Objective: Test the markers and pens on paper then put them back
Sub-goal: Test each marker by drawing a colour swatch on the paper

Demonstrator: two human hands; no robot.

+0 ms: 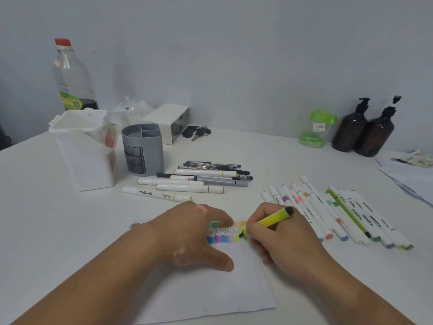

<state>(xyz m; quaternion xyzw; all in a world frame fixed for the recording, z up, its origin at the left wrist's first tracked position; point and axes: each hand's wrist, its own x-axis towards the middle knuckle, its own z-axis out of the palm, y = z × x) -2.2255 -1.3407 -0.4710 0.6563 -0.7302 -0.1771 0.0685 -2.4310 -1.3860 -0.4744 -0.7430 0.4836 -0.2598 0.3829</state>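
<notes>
- Testing looks well under way: the paper (210, 289) already carries two rows of colour swatches (221, 239) with a black scribble line between them, the newest patch a yellow-green one
- The right hand (281, 238) has its fingers (256, 228) curled round the yellow highlighter (271, 218), gripping it low on the barrel, with the tip touching the paper at the right end of the lower row
- The left hand (187, 233) lies flat on the sheet, fingers straight and gripping nothing, pinning it to the counter (58, 219)
- Putting back seems not begun: the grey pen holder (143, 148) shows bare compartments, while a heap of pens and markers (199, 181) lies just beside it and a fanned row of markers (339, 212) lies right of the paper
- Which of these are already tested I cannot tell
- The markers are smooth white plastic barrels with coloured bands and caps; the pens are slim, black or grey
- The highlighter is a glossy, stubby tube with a dark end
- The holder is a matte, rounded plastic tub divided inside; the paper is thin and flat, likely to slide if released
</notes>
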